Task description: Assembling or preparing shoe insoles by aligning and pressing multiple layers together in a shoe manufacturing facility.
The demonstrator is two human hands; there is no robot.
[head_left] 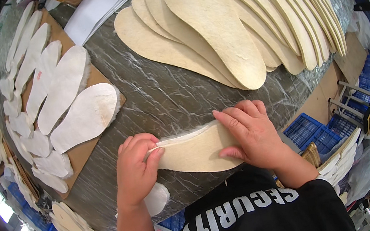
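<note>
Both my hands hold a cream insole (196,154) crosswise above the dark table, with a white fluffy layer (188,136) showing along its far edge. My left hand (138,164) pinches the left end between thumb and fingers. At the right end, my right hand (250,131) grips with the thumb on the near face and the fingers over the far edge. Beyond them lies a fanned row of cream felt insoles (214,24). White fleece insoles (64,88) lie overlapped on a brown cardboard sheet to the left.
The dark marbled table (128,95) is covered in clear plastic. A small white piece (157,198) lies beside my left forearm. White paper sheets (98,8) rest at the back. Blue plastic crates (311,132) stand right of the table, and more insoles (74,225) are stacked at lower left.
</note>
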